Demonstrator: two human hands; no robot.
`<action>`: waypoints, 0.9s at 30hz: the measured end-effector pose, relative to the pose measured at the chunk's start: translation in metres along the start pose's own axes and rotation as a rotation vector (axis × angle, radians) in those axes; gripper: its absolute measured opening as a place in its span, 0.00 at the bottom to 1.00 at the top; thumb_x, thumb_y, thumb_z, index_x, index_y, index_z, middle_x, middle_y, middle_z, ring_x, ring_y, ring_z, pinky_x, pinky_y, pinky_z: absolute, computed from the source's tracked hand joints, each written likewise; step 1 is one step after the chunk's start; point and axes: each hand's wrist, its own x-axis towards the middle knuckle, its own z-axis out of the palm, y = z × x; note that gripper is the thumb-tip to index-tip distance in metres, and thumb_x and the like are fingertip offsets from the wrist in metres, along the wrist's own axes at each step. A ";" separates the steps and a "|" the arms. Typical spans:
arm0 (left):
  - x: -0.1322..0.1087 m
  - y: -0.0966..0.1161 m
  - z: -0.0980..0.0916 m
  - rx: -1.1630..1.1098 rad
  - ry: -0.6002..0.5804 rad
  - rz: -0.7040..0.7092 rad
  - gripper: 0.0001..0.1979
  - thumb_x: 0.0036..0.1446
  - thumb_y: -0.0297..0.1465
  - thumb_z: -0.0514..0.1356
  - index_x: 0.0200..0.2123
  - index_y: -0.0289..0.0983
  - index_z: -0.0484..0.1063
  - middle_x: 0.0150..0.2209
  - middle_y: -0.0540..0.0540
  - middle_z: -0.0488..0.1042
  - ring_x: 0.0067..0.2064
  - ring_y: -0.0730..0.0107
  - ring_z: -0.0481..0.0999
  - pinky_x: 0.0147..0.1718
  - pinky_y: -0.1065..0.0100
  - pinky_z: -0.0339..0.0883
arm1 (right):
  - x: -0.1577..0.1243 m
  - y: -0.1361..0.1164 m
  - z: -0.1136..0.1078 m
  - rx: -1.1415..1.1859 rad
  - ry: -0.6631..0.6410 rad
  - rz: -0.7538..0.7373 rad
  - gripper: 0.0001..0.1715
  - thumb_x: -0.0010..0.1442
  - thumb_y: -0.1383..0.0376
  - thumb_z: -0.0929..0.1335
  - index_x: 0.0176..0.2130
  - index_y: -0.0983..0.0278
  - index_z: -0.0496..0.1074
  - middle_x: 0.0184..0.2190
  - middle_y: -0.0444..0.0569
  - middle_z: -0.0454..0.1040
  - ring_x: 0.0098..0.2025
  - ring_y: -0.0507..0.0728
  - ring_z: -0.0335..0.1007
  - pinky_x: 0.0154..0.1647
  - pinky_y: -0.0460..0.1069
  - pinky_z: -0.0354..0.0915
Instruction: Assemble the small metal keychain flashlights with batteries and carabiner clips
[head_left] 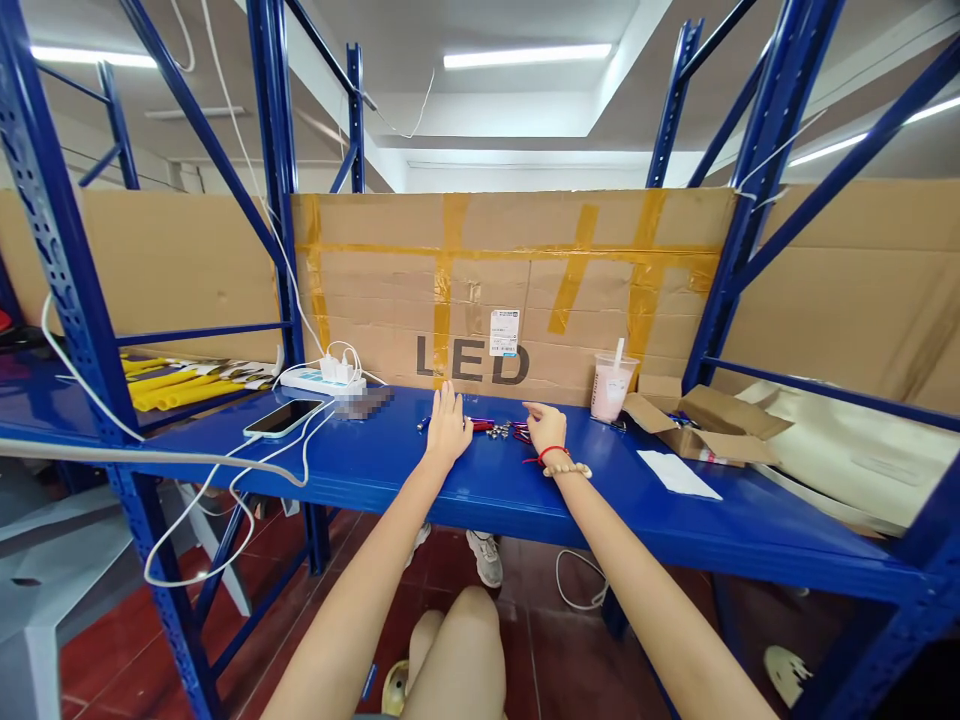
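My left hand [448, 425] lies flat on the blue shelf [390, 470], fingers stretched out toward the cardboard wall. Just to its right is a small heap of metal parts and red and blue clips [499, 429]. My right hand [545, 425] rests beside that heap with its fingers curled down onto the parts; what they hold, if anything, is hidden. A red string and a bead bracelet sit on that wrist.
A phone [283, 417] on a cable and a white power strip [324, 380] lie to the left. A pink drink cup [611, 385], an open cardboard box [701, 420] and a white paper slip [679, 473] are to the right. Blue rack posts flank the shelf.
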 end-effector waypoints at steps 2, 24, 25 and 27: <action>0.000 0.001 0.000 -0.002 0.067 -0.021 0.28 0.52 0.25 0.47 0.57 0.18 0.52 0.61 0.29 0.46 0.63 0.54 0.40 0.60 0.53 0.41 | 0.001 0.000 0.000 -0.005 0.019 0.027 0.23 0.49 0.75 0.61 0.45 0.66 0.72 0.41 0.50 0.74 0.44 0.54 0.70 0.48 0.46 0.65; 0.003 0.009 -0.005 0.069 0.068 0.211 0.34 0.52 0.23 0.45 0.61 0.18 0.34 0.62 0.29 0.42 0.63 0.58 0.35 0.61 0.56 0.39 | -0.002 -0.005 -0.005 -0.155 -0.034 0.176 0.22 0.47 0.64 0.68 0.45 0.61 0.72 0.43 0.48 0.73 0.46 0.58 0.68 0.44 0.49 0.65; 0.003 0.010 -0.006 0.066 0.070 0.235 0.35 0.52 0.23 0.45 0.61 0.19 0.33 0.62 0.30 0.42 0.63 0.59 0.35 0.61 0.57 0.39 | -0.002 -0.005 -0.005 -0.155 -0.034 0.175 0.22 0.47 0.63 0.68 0.44 0.61 0.72 0.43 0.48 0.73 0.47 0.58 0.68 0.45 0.49 0.64; 0.003 0.011 -0.008 0.063 0.082 0.291 0.35 0.52 0.23 0.45 0.61 0.21 0.32 0.62 0.32 0.42 0.64 0.61 0.35 0.61 0.58 0.40 | -0.002 -0.006 -0.006 -0.154 -0.036 0.172 0.21 0.48 0.63 0.68 0.44 0.61 0.72 0.43 0.48 0.73 0.47 0.58 0.68 0.45 0.49 0.64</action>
